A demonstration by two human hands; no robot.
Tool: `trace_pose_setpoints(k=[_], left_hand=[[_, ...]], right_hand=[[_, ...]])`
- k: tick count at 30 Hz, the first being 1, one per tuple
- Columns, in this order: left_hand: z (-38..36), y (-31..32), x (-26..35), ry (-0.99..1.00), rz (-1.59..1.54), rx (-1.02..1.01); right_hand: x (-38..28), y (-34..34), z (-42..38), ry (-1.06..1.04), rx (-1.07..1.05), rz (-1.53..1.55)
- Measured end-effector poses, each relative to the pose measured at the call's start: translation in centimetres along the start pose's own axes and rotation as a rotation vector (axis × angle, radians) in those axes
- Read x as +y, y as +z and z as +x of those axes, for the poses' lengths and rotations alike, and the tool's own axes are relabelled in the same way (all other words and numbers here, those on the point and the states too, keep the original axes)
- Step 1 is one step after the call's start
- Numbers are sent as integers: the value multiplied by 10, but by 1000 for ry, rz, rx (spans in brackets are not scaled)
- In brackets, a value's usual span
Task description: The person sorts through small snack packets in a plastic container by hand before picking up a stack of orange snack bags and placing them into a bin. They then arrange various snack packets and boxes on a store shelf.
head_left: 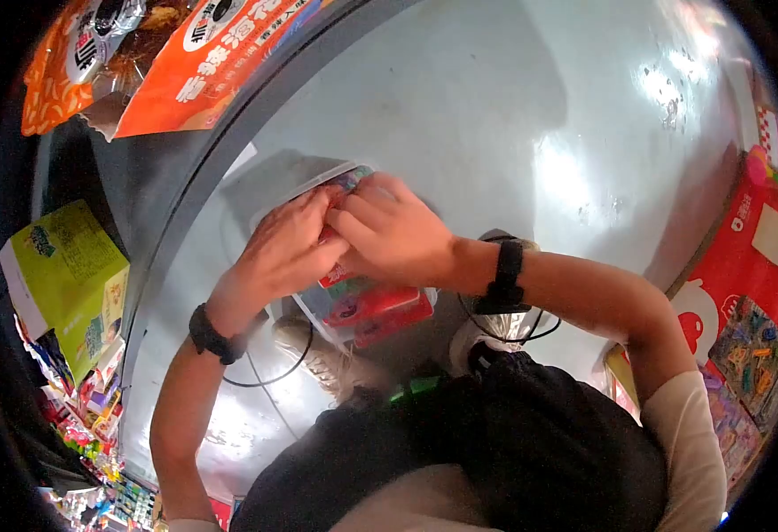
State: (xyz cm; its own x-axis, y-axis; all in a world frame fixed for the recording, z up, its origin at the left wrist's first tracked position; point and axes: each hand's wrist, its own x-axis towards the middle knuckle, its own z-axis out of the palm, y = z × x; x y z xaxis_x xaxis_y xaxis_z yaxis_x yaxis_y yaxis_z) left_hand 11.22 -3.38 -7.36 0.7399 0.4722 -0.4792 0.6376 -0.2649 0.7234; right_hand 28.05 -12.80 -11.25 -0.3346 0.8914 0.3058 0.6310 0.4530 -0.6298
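My left hand and my right hand meet over a clear plastic container low in front of my legs. The fingers of both are bent and pressed together around something small and reddish, mostly hidden by the hands, so I cannot make out what it is. Below my wrists, red packets lie inside the container, one with a dark picture on it. A black band circles my left wrist and another black band my right.
Orange snack bags hang over a dark shelf edge at upper left. Along the left stands a green-yellow carton above many colourful packets. A red display box with packaged goods is at the right. Dark cords loop near my shoes.
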Motion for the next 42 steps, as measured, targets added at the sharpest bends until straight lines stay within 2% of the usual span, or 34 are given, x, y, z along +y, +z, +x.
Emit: trace_pose_setpoints(k=[2,4,5,7,8,9,11,12,13,14,15,17,19,21,25,27,31,38,40,42], left_hand=[[-2,6,-11,-28,-1,4],[-1,19,-29,357,310,206],[0,17,-31,368,319,209],[-3,17,-16,67,23,157],[-14,21,-24,375,471,249],[-19,24,-12,371,452,239],[-30,8,32,-55,281,304],[-39,2,43,-40,212,343],[-46,1,43,-40,214,352],[-53,-1,41,11,224,447],[-59,-3,37,64,232,537],[-64,-1,30,27,137,553],[-63,3,25,7,-55,634],[-60,13,22,47,38,573],[-48,42,29,91,324,476],[-47,52,25,69,294,464],[-49,59,24,55,288,421],[-55,49,30,78,327,424],[-64,21,46,174,330,248],[-89,-24,92,182,-259,178]], right_hand=[[0,1,2,9,11,-13],[-2,-1,2,-2,12,-15],[1,-2,1,-4,1,-22],[-2,-7,4,3,72,28],[-4,-10,1,11,133,92],[-9,-20,-1,26,118,97],[-17,-45,2,2,199,95],[-23,-53,2,-8,198,95],[-36,-59,-2,14,107,86],[-46,-63,-4,39,16,77],[-51,-61,-4,36,17,74],[-61,-49,-1,146,-116,89],[-63,-35,4,165,-148,63],[-61,-27,10,146,-259,-113],[-59,-6,2,136,-301,-211],[-56,-1,-2,136,-248,-65],[-45,3,-6,137,-220,2],[-35,18,-13,59,-253,-146],[-33,13,-11,18,-273,-169],[-37,0,-6,76,-192,-95]])
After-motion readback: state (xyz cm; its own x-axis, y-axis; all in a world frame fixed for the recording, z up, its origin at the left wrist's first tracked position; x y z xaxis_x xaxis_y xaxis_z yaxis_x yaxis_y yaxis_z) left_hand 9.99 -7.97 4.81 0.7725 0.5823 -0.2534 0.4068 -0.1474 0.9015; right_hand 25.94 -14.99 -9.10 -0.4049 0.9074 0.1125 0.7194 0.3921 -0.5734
